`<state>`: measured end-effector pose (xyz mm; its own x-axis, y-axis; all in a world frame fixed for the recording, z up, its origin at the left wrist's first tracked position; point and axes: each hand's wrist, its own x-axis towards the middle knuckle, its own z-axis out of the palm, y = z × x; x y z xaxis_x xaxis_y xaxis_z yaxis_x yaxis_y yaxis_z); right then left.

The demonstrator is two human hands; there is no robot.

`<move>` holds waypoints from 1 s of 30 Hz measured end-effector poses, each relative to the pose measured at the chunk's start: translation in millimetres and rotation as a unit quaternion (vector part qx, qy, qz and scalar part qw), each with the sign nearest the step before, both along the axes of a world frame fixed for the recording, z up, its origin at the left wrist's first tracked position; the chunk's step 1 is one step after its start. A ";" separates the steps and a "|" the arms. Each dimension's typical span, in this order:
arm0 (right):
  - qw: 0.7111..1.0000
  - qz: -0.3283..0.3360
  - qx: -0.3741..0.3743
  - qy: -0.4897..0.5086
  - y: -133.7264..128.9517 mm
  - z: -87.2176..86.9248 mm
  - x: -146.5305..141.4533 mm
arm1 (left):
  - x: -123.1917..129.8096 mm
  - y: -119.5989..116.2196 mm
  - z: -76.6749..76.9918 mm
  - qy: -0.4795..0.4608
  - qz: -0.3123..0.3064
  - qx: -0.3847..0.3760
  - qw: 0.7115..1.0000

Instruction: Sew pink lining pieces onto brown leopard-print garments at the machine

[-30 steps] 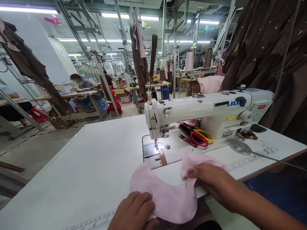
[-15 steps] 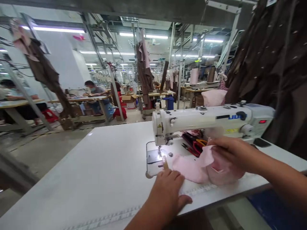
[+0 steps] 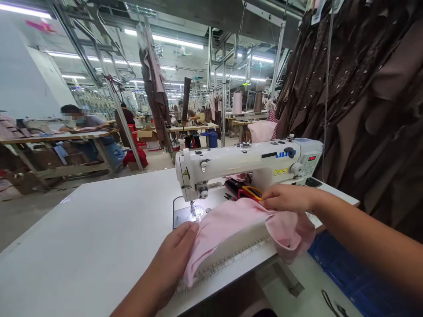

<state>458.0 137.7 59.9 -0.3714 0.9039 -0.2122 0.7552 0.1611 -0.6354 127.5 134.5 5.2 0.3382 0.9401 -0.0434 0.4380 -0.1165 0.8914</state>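
Observation:
A piece of pink fabric [image 3: 228, 222] stretches between my two hands in front of the sewing machine [image 3: 238, 160]. My left hand [image 3: 176, 251] grips its left end, just before the lit needle and presser foot [image 3: 192, 210]. My right hand [image 3: 287, 198] pinches the fabric's upper right part, and a loose fold hangs below it over the table's front edge. Fingertips of both hands are partly hidden by the cloth. Behind the fabric lie scissors with orange and red handles [image 3: 251, 192], partly covered.
The white sewing table [image 3: 109, 229] has a printed ruler strip [image 3: 231, 259] along its front. Dark brown garments [image 3: 357, 97] hang at the right. A blue crate [image 3: 350, 273] sits below the table at right. A person [image 3: 82, 119] works at another table at back left.
My left hand has left the tan strip near the needle and now holds the pink fabric. The fabric is lifted and spread between both hands. The view has turned right.

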 end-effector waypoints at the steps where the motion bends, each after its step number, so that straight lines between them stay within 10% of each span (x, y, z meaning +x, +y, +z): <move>1: 1.000 0.002 -0.010 0.004 2.3 -4.2 -0.8 | -1.9 1.0 1.1 -0.006 0.017 -0.021 1.000; 21: 0.998 0.020 -0.007 0.066 1.4 -26.4 1.0 | -10.4 -3.4 -6.0 0.025 0.054 -0.058 0.997; 30: 0.981 0.021 0.179 0.077 -0.7 -10.6 -6.5 | -36.4 7.2 -8.6 0.102 0.021 0.062 0.993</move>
<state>451.6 137.1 49.3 -0.4120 0.8940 0.1764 0.6431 0.4224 -0.6388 91.1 141.7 -3.4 0.2943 0.9556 0.0111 0.6140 -0.1980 0.7640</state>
